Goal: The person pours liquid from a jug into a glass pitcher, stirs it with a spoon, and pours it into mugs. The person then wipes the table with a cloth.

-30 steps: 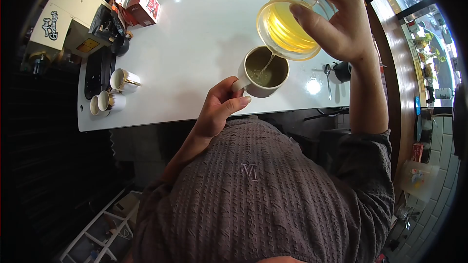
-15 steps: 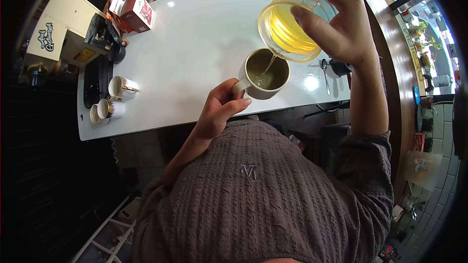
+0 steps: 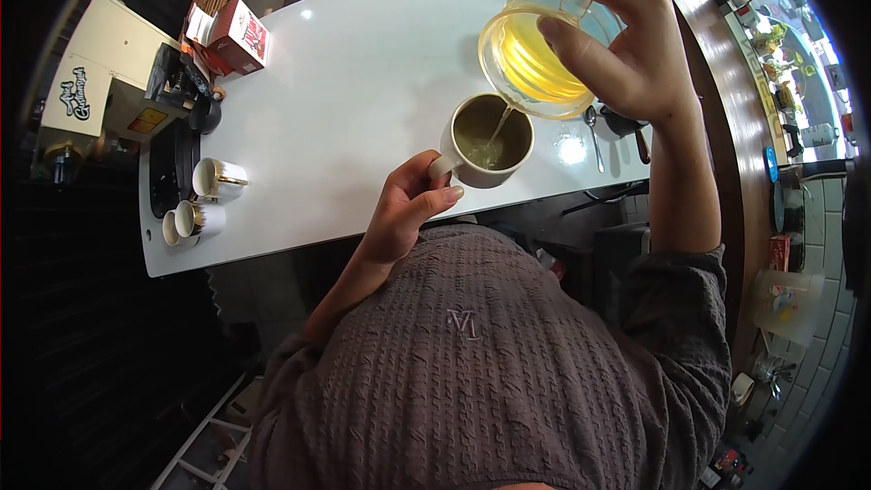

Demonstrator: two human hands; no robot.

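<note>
The right hand partly hides the glass pitcher.

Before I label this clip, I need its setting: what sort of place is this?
Likely a café or similar drinks bar: a lettered cream machine, three white cups and a glass vessel pouring into a mug.

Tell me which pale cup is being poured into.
The cup in the left hand, held by its handle: a stream falls into it from the glass jug. The three other pale cups sit at the left of the table.
</note>
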